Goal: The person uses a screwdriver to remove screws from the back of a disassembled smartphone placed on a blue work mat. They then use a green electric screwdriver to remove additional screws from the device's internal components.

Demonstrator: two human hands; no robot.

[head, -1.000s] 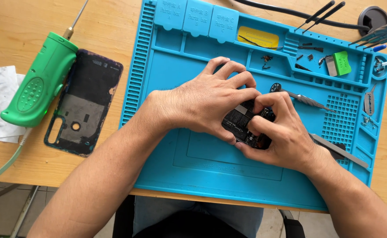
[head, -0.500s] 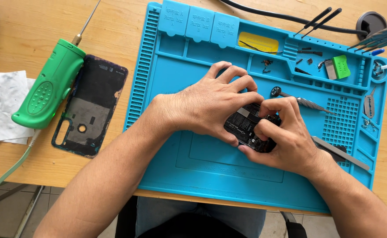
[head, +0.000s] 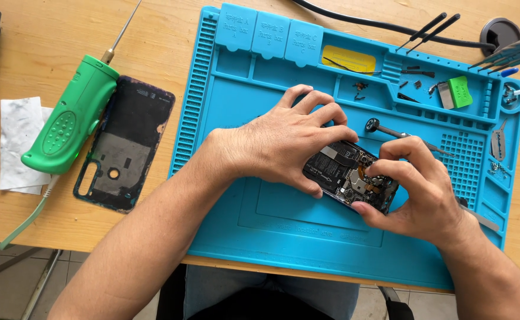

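Phone: I see an opened phone (head: 346,172), back removed, circuit board and dark battery exposed, lying tilted on the blue mat (head: 283,219) near its middle.
Left hand: my left hand (head: 283,145) lies over the phone's upper-left part, fingers curled round its edge, its grip closed on the phone; it hides much of that end.
Right hand: my right hand (head: 417,189) pinches the phone's lower-right end between thumb and fingertips, grip closed there too; whether a small part sits between the fingertips I cannot tell.
Screwdriver: a thin screwdriver (head: 399,134) lies on the mat just beyond the right hand, its tip partly hidden by the fingers.
Mat trays: along the top edge sit a yellow pad (head: 349,59), a green block (head: 461,90) and tiny dark parts too small to make out.
Tweezers: black tweezers (head: 429,26) rest across the mat's upper rim.
Back cover: the phone's dark back cover (head: 127,145) lies on the wooden surface (head: 29,219), left of the mat.
Green tool: a green handled tool (head: 70,121) with a metal tip lies touching the cover's left side, partly over white paper (head: 17,142).
Cut off: a dark thing at the upper left corner is cropped by the frame.
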